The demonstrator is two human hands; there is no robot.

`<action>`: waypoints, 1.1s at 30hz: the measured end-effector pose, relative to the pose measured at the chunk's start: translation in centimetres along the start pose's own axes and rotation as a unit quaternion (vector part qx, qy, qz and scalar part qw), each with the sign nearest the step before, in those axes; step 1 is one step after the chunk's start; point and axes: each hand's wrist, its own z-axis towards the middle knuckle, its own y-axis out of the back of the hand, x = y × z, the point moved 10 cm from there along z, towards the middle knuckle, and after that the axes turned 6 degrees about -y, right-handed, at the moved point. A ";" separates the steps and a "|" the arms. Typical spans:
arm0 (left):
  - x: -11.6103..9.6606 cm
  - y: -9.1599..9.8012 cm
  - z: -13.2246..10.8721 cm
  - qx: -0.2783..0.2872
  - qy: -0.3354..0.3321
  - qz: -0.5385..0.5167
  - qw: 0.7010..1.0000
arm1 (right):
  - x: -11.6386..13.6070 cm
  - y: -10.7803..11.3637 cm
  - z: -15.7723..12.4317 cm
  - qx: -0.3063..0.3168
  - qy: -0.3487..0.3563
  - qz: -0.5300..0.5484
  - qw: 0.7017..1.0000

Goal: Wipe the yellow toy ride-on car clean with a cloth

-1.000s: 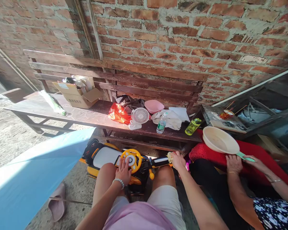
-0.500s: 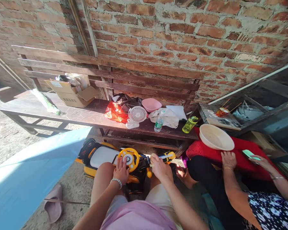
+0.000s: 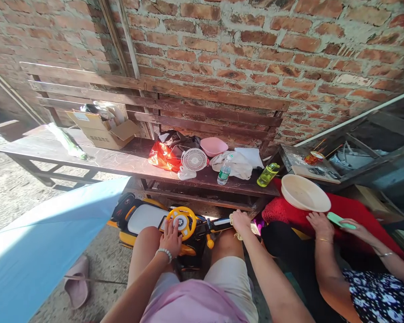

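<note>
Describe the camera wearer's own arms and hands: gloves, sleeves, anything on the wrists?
Left hand: no glove, pale beaded bracelet around the wrist. Right hand: no glove, nothing visible on the wrist. No sleeves or cables in view.

One head-worn view: faces forward and down; lap [image 3: 227, 278] near, bench [image 3: 139, 153] and brick wall [image 3: 202, 45] beyond.
</note>
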 end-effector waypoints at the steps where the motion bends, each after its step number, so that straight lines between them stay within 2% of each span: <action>1: -0.1 0.0 0.0 0.002 -0.001 -0.001 1.000 | 0.7 0.0 0.1 0.007 0.009 -0.006 1.000; 6: 0.1 -0.1 0.0 -0.007 0.008 0.011 1.000 | 4.2 0.3 -0.3 0.028 0.052 -0.025 0.998; 12: 0.2 0.1 -0.1 -0.025 -0.014 -0.005 1.000 | 9.2 0.8 -2.5 0.045 0.126 -0.012 0.991; 16: 0.5 0.0 0.0 -0.031 -0.005 -0.007 0.999 | 9.8 0.9 -3.5 0.040 0.142 0.007 0.989; 20: 0.2 0.1 0.0 -0.030 -0.018 -0.016 0.999 | 8.0 0.6 -3.9 0.027 0.131 0.028 0.991; 23: 0.1 0.3 -0.1 -0.022 -0.019 -0.017 0.999 | 5.6 0.0 -4.0 0.006 0.091 0.065 0.994; 25: 0.1 0.2 -0.1 -0.010 -0.012 -0.018 1.000 | 3.0 -0.8 -3.9 -0.014 0.044 0.090 0.995; 30: -0.1 0.3 -0.1 0.002 -0.005 -0.022 1.000 | -5.2 -3.5 -4.3 -0.074 -0.103 0.135 0.983; 32: -0.3 0.4 -0.1 -0.002 -0.009 -0.026 1.000 | -6.9 -4.4 -4.6 -0.079 -0.135 0.141 0.978; 33: -0.4 0.4 -0.1 -0.005 -0.010 -0.028 1.000 | -6.9 -4.7 -4.6 -0.073 -0.135 0.140 0.978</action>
